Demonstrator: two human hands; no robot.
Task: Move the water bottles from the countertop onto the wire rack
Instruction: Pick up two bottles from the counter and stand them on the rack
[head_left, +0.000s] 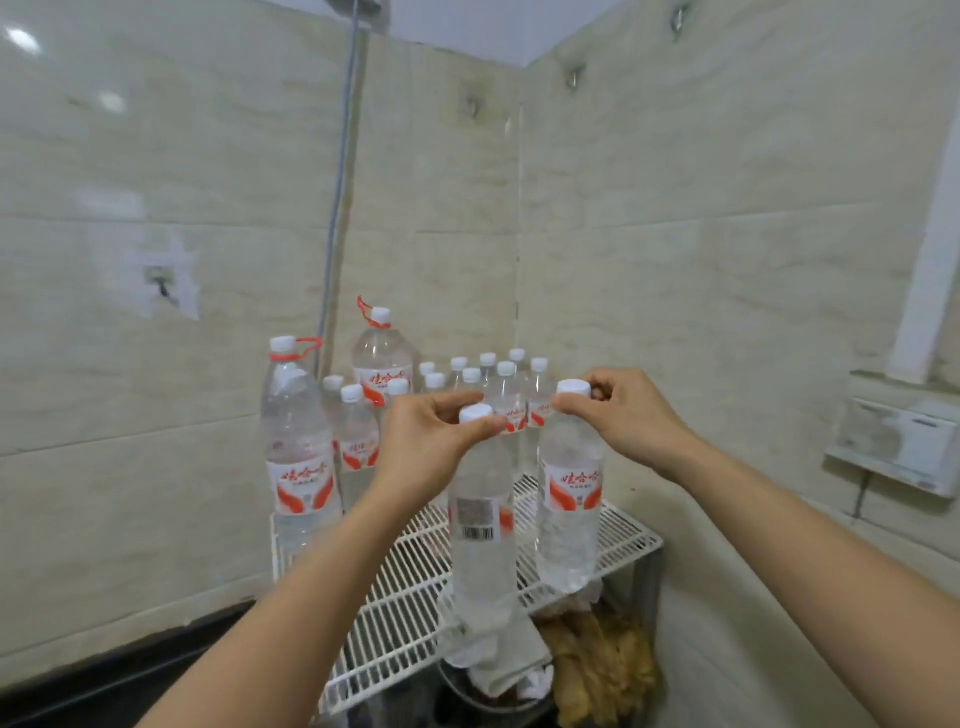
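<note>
Carrying step, 2 at once. Left hand (434, 441) fingers pinched round neck of clear plastic water bottle w/ white cap (480, 525); right hand (631, 415) same on 2nd clear bottle (570, 499). Both over white wire rack (395, 613); touching it or not, can't tell. Next: lower straight, set by back bunch of bottles (470, 376), let go.

Only the person's arms and hands are in sight. The left hand (431, 441) and the right hand (628, 415) are bare. The left forearm (291, 597), at the near left, and the right forearm (805, 545), at the near right, are slim, smooth and uncovered right down to where they pass out of sight. The nails are too blurred to make out.
</note>
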